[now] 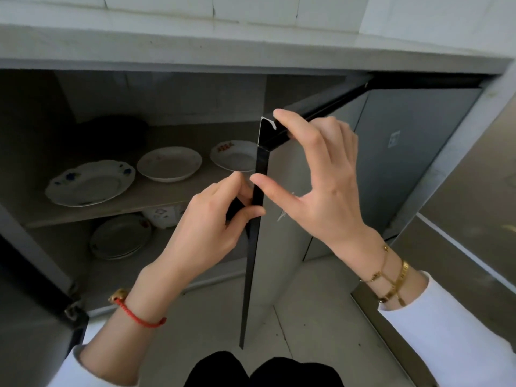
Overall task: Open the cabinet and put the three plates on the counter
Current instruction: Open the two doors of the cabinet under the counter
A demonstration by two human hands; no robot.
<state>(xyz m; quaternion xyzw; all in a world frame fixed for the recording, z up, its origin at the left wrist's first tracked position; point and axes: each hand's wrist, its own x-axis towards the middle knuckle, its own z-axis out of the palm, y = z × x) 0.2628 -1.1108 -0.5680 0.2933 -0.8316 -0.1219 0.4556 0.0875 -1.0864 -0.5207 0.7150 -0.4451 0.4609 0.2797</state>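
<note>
Left hand pinches the cabinet door edge at centre; right hand, fingers spread, grips its top corner. Cabinet open; three plates at nine o'clock remain shelved, counter at twelve.

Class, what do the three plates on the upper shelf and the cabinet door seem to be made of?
Plates: probably glazed ceramic, white and glossy with printed patterns. Cabinet door: likely metal, with a grey matte panel and thin black edge strip; not certain.
</note>
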